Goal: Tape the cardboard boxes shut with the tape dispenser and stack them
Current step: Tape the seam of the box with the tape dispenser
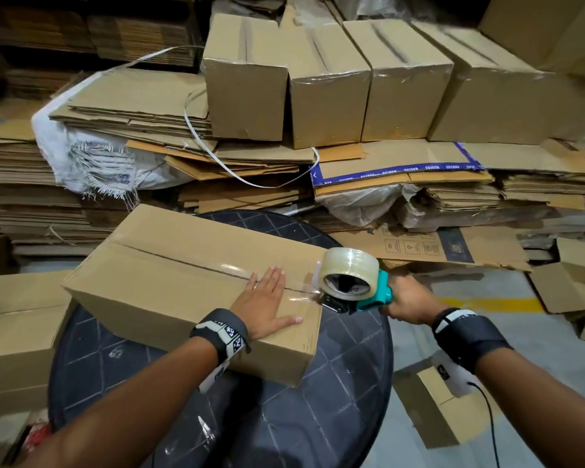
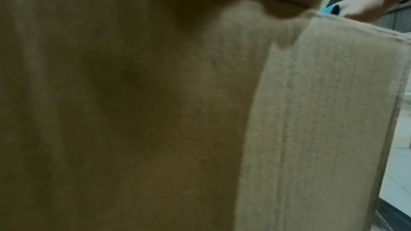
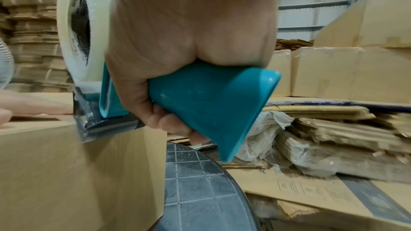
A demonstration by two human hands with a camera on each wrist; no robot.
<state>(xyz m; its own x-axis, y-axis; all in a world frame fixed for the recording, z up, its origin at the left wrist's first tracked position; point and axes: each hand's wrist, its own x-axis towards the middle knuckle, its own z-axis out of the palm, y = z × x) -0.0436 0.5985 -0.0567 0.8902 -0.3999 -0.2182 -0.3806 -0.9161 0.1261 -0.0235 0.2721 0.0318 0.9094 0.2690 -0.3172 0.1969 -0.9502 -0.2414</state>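
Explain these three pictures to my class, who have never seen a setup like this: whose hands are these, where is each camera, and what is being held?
No machine here: a person wears three cameras, one on the head and one on each wrist. The head view looks down on a cardboard box lying on a dark round table. The left hand lies flat on the box top, by the seam. The right hand grips a teal tape dispenser with a clear tape roll, at the box's end. The left wrist view shows mostly blurred cardboard; the right wrist view shows the fingers curled round the dispenser's handle.
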